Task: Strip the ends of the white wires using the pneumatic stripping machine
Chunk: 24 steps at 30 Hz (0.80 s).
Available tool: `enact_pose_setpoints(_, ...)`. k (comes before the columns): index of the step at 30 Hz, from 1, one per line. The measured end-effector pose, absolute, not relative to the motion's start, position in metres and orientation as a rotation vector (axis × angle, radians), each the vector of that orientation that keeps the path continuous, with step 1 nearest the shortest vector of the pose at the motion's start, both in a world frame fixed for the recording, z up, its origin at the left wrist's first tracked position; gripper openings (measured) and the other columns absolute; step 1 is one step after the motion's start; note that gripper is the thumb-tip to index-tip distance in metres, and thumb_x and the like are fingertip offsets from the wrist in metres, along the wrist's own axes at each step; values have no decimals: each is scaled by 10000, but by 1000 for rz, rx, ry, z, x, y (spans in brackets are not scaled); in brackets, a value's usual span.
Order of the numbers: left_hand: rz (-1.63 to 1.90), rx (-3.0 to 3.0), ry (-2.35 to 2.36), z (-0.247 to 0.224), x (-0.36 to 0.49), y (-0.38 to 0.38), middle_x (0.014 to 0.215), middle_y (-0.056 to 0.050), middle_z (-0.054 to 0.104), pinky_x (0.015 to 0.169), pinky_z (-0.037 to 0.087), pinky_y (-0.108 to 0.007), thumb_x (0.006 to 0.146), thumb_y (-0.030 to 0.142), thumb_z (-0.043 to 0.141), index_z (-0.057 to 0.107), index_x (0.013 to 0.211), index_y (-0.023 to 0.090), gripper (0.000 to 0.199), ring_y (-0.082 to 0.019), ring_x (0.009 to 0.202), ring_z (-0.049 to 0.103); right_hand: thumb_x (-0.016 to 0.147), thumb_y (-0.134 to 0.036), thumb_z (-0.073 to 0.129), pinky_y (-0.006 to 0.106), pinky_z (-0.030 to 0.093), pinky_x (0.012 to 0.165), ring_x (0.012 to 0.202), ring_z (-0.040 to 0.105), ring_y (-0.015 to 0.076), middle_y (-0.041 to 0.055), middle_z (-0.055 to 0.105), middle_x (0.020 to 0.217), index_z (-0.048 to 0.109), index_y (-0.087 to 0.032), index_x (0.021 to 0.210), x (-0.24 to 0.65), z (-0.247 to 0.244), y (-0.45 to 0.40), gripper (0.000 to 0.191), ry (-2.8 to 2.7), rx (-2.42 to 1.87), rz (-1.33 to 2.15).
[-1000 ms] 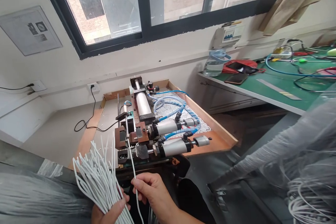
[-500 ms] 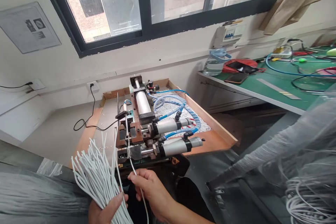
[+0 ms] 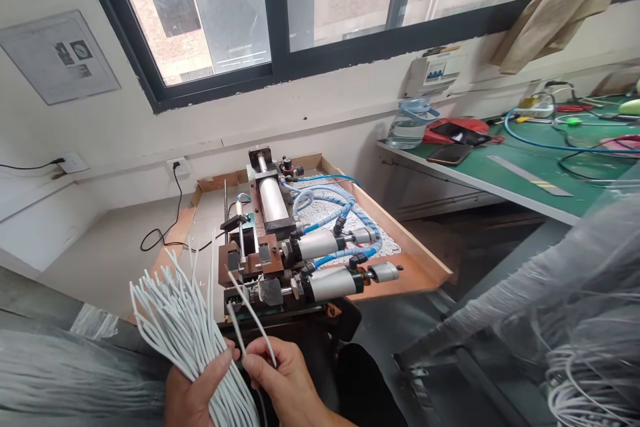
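"Where are the white cables [image 3: 183, 327]?"
"Bunched in the left hand [image 3: 193, 397], fingers curled round them; the right hand [image 3: 290, 377] pinches one strand [image 3: 253, 310] (perhaps two) before the pneumatic machine [image 3: 273, 201]."
"Handling?"
"Light, springy, probably slick; best gripped near the end."

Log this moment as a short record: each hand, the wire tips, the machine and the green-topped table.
Left hand: gripping a thick bundle of slender white wires, ends fanned out
Right hand: holding two separate slender white wires
Wire tips of that pair: overlap the machine's front in view; contact cannot be told
Machine: dark metal machine with silver cylinders and blue hoses, in a shallow wooden tray
Green-topped table: transparent plastic jug, red pouch, dark phone, flat grey strip
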<state>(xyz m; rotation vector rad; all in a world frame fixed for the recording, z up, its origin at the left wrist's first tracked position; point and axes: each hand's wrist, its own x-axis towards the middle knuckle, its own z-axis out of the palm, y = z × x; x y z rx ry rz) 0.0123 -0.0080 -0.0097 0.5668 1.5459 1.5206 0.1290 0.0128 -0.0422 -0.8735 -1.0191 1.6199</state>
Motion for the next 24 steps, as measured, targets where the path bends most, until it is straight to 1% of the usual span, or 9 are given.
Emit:
enact_pose_setpoints(3,1502,527,1493,-10,7,-3,642,-54,677,602,486,-307,436,236,757,670,679,136,277,-229,634,617,670,-345,610,203,287,447,444,411,74,2,542,533,568,-120,633,130,-37,17,231,-842,-860,1643)
enact_pose_setpoints(5,1516,493,1491,-8,5,1,657,-61,684,614,485,-290,435,222,761,671,688,128,285,-225,655,620,665,-353,620,188,245,419,434,389,60,12,555,554,549,-118,632,128,-34,21,248,-743,-871,1676)
enact_pose_setpoints(9,1562,479,1459,-1,5,6,636,-57,685,609,488,-275,443,203,760,671,693,131,276,-211,631,624,648,-355,635,173,139,383,382,268,26,-29,477,472,514,-120,580,124,-30,28,273,-550,-869,1778)
enact_pose_setpoints(12,1582,526,1441,2,5,8,606,-47,679,597,491,-277,448,188,753,668,662,135,236,-203,592,621,604,-353,660,171,111,379,370,239,21,-43,447,439,505,-122,559,121,-28,33,283,-445,-880,1821)
enact_pose_setpoints(16,1584,583,1461,2,6,9,589,-46,671,580,494,-268,452,195,747,671,622,127,199,-190,564,612,558,-348,680,168,145,381,376,283,27,-39,466,457,509,-127,559,119,-27,37,280,-379,-889,1876)
enact_pose_setpoints(18,1588,591,1439,2,6,10,631,-50,679,606,497,-289,462,194,744,676,646,129,206,-208,611,620,577,-356,666,168,197,397,398,321,37,-40,474,481,532,-128,601,118,-28,37,265,-367,-882,1903)
enact_pose_setpoints(20,1589,596,1404,1,7,11,681,-50,686,644,496,-318,474,190,740,680,695,133,235,-231,675,625,597,-357,653,176,235,415,411,327,43,-52,441,465,553,-124,613,118,-29,35,254,-454,-835,1946)
enact_pose_setpoints(22,1587,617,1389,0,6,11,718,-41,687,672,490,-334,488,191,736,679,764,145,285,-240,718,623,590,-348,661,185,232,406,393,306,43,-68,395,428,574,-119,612,118,-30,31,247,-627,-796,2001)
enact_pose_setpoints(24,1586,644,1402,-2,6,11,732,-35,685,697,480,-334,498,193,732,675,805,151,315,-240,749,619,568,-334,682,188,203,390,374,284,39,-79,371,400,586,-114,619,120,-31,28,245,-786,-796,2006)
